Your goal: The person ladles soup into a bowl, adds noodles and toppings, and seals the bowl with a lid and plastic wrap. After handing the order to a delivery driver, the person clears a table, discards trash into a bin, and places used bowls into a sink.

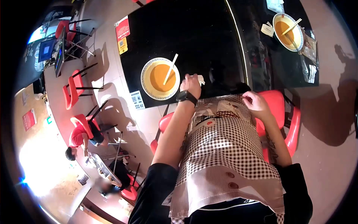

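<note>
My left hand (191, 85), with a dark watch on its wrist, is over the black table's near edge, its fingers curled downward. A crumpled white tissue (201, 80) shows right beside its fingers; whether they grip it is hidden. Just left of that hand stands a patterned-rim bowl (145, 76) of orange-brown broth with pale chopsticks (170, 70) resting in it. My right hand (257, 103) hovers by the right side of my checked apron (227, 138), fingers loosely bent and apart, with nothing visible in them.
Another bowl (276, 23) with broth and chopsticks stands on the table at right, near used wrappers (309, 48). Red chairs (274, 108) are close by me on the right. More red chairs (76, 84) line the left side. A person in a red shirt (77, 136) bends over a table.
</note>
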### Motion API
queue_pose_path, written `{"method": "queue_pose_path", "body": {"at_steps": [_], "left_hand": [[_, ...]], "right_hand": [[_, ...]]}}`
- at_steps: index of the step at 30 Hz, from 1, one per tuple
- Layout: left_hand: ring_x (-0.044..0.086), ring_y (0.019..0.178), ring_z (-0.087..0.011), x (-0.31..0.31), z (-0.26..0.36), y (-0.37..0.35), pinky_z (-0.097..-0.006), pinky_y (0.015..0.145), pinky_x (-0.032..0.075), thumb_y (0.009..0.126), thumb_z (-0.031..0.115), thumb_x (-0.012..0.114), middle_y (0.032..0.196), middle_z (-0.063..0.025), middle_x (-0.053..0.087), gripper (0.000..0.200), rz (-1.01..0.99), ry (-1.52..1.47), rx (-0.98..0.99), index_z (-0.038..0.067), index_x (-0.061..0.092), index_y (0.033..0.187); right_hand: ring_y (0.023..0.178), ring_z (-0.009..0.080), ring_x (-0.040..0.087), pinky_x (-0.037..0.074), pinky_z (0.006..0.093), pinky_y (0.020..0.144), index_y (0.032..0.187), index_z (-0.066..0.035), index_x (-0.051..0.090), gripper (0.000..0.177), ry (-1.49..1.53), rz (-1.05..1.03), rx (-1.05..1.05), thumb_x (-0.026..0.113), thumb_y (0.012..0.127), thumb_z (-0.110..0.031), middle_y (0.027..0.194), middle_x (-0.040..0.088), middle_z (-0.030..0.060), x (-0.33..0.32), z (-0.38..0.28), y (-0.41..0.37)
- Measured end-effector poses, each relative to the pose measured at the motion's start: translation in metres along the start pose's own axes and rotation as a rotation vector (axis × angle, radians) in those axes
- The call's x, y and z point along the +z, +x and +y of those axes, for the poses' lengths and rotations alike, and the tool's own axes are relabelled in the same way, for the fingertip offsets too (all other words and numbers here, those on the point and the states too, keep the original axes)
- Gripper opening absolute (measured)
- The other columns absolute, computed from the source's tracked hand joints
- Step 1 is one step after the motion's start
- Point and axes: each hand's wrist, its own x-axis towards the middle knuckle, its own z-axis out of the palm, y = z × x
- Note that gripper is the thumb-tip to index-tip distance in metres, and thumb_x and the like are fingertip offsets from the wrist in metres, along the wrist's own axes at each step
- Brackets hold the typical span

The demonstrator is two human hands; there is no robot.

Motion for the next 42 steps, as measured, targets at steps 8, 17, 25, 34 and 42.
{"method": "queue_pose_path", "body": {"at_steps": [8, 17, 25, 34, 42], "left_hand": [[0.064, 0.082, -0.0382, 0.006, -0.006, 0.002, -0.0452, 0.071, 0.053, 0.079, 0.013, 0.059, 0.087, -0.0202, 0.063, 0.012, 0.060, -0.157, -0.054, 0.009, 0.062, 0.090], [0.063, 0.072, -0.0342, 0.022, 0.009, 0.012, -0.0410, 0.065, 0.052, 0.067, 0.013, 0.068, 0.077, -0.0156, 0.064, 0.012, 0.200, -0.358, -0.056, 0.006, 0.062, 0.076], [0.058, 0.056, -0.0093, -0.112, -0.062, -0.023, -0.0244, 0.052, 0.047, 0.073, 0.005, 0.071, 0.065, -0.0057, 0.062, 0.011, 0.277, -0.851, -0.277, 0.002, 0.063, 0.080], [0.067, 0.075, -0.0233, -0.082, -0.132, 0.002, -0.0324, 0.070, 0.052, 0.076, 0.019, 0.071, 0.082, -0.0119, 0.069, 0.023, 0.228, -0.261, -0.115, 0.004, 0.070, 0.094], [0.046, 0.054, -0.0113, -0.187, 0.026, 0.000, -0.0249, 0.050, 0.036, 0.078, 0.002, 0.072, 0.066, -0.0035, 0.054, 0.008, 0.372, -0.579, 0.284, 0.002, 0.068, 0.085]], "right_hand": [[0.078, 0.0303, 0.063, 0.050, 0.0369, 0.068, 0.094, -0.002, 0.059, 0.016, -0.037, -0.075, 0.023, 0.064, 0.084, -0.014, 0.088, 0.064, 0.0138, 0.000, 0.003, -0.003], [0.083, 0.0316, 0.062, 0.050, 0.0380, 0.072, 0.095, -0.002, 0.059, 0.019, -0.069, -0.113, -0.038, 0.062, 0.084, -0.017, 0.092, 0.064, 0.0137, 0.003, -0.001, -0.003], [0.074, 0.0297, 0.063, 0.050, 0.0372, 0.066, 0.090, -0.004, 0.061, 0.016, 0.041, -0.042, 0.120, 0.064, 0.082, -0.017, 0.085, 0.065, 0.0120, 0.003, 0.021, -0.002], [0.072, 0.0247, 0.062, 0.050, 0.0353, 0.064, 0.094, -0.004, 0.062, 0.021, -0.029, 0.045, 0.164, 0.066, 0.081, -0.019, 0.080, 0.063, 0.0111, -0.039, -0.008, 0.009], [0.073, 0.0286, 0.065, 0.051, 0.0380, 0.067, 0.101, -0.003, 0.062, 0.020, -0.305, 0.850, 0.453, 0.062, 0.084, -0.013, 0.078, 0.066, 0.0159, -0.188, 0.080, -0.013]]}}
